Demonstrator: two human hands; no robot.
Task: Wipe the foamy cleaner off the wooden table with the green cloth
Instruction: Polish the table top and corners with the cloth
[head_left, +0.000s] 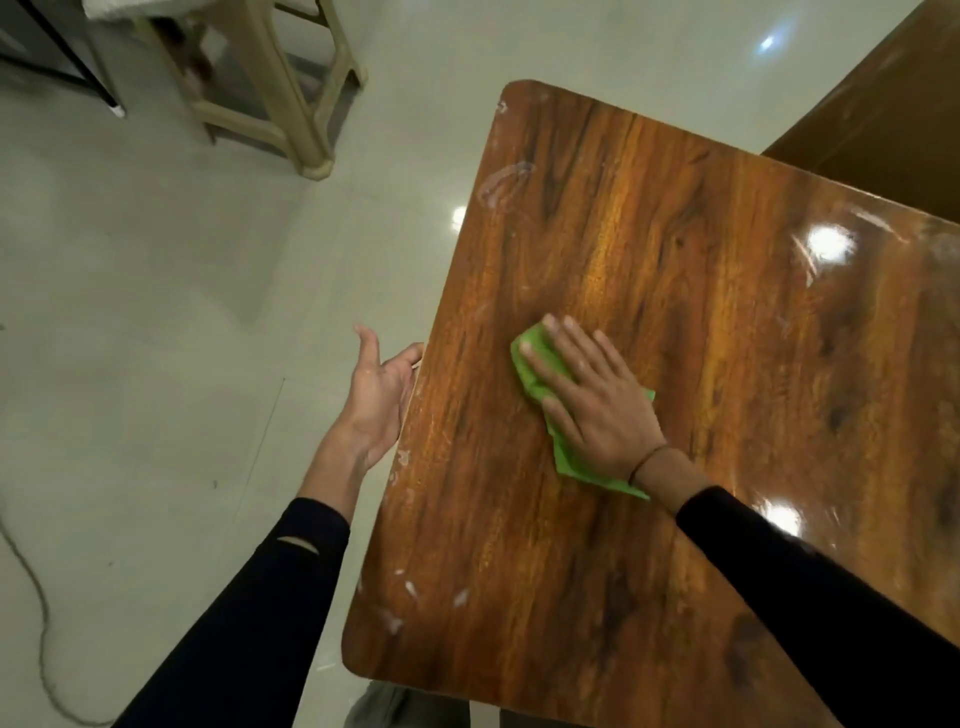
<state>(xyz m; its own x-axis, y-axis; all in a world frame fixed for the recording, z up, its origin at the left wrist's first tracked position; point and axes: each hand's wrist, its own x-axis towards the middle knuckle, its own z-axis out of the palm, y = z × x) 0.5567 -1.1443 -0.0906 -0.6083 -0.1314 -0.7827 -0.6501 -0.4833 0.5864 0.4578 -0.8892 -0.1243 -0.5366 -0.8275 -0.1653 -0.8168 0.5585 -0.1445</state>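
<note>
I see bare wooden table (649, 249) open on all sides of my right hand (592, 410); my left hand (382, 395) crowds the left edge; a plastic stool (280, 88) stands well apart.

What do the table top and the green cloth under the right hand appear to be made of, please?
The table top looks like wood or a wood-grain laminate with a glossy finish: streaked brown grain and sharp lamp reflections. Which of the two, I cannot tell. The green cloth looks like thin soft fabric, creased and folded flat under the right hand.
</note>
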